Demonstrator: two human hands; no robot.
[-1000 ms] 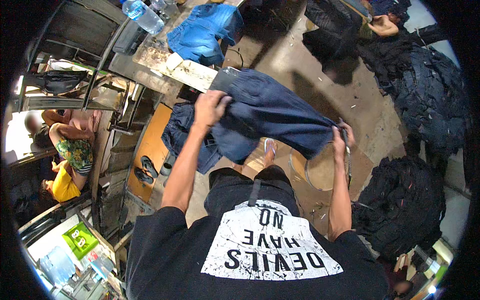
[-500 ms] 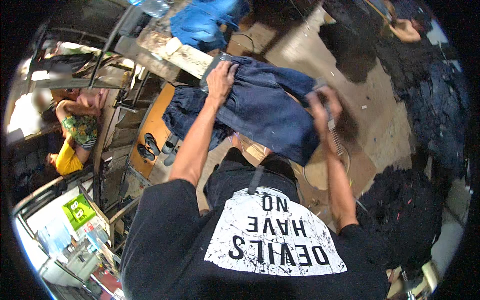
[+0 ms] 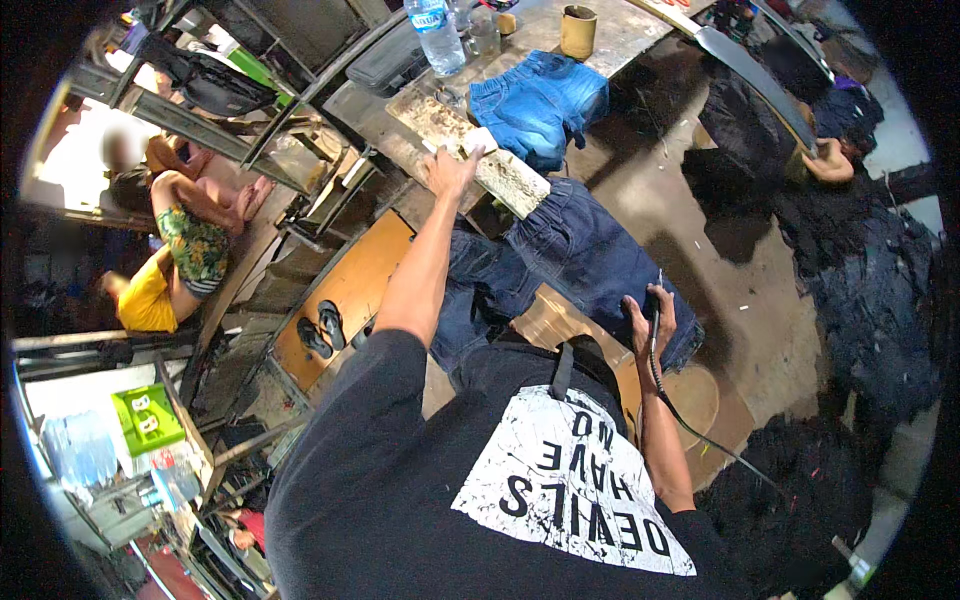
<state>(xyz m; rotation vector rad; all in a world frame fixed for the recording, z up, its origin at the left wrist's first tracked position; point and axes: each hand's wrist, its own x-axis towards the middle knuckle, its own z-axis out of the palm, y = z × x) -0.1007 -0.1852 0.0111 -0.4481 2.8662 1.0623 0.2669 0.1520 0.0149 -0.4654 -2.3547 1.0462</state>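
Holding corded tool (image 3: 656, 318), dark shorts (image 3: 590, 245) (denim) beneath

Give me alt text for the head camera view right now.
A person's right hand holds a corded tool over dark denim at the end of a worn board; the left hand is at a white block on it. Blue shorts and a bottle sit beyond; dark cloth is heaped at right.

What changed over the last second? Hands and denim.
The left hand came off the dark denim and moved left along the board to the white block. The right hand no longer stretches the denim out sideways. Unchanged: right hand holding the corded tool; light-blue shorts on the bench.
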